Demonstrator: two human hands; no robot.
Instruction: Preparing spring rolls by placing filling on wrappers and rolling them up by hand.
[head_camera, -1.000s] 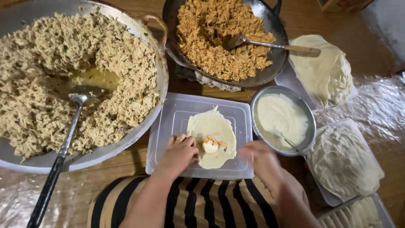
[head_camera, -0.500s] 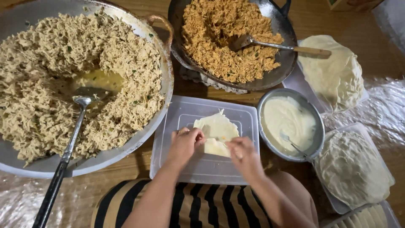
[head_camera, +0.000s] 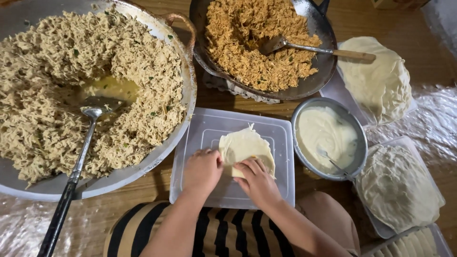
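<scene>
Head view: both hands now press on the pale wrapper, which lies on the clear plastic tray. A moment ago it lay open with filling showing; now its near edge is folded over. Left hand rests flat, grip open; right hand pins the fold with flat fingers.
</scene>
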